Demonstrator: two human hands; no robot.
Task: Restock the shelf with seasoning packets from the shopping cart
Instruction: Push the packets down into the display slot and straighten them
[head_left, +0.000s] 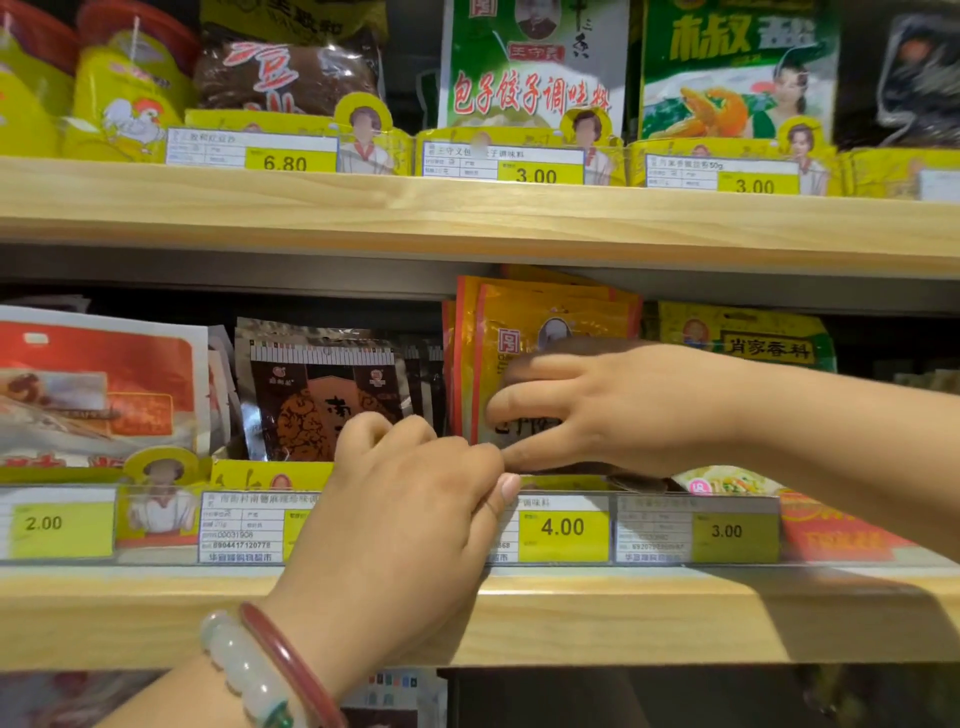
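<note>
A stack of orange-yellow seasoning packets (545, 312) stands upright on the middle shelf (675, 613), behind the 4.00 price tag (563, 527). My right hand (634, 410) reaches in from the right and lies across the front packet, fingers straight and pointing left, thumb low along the packet's bottom edge. My left hand (410, 504), with two bangles on its wrist, sits just left of it at the clear front rail. Its fingers are curled, its thumb tip touches the rail, and I see nothing inside it. The shopping cart is out of view.
Dark brown packets (317, 395) stand left of the orange stack, red-and-white ones (98, 384) farther left, green-yellow ones (748, 338) to the right. The upper shelf (467, 218) hangs close above the orange stack and holds more packets. A lower shelf shows dimly below.
</note>
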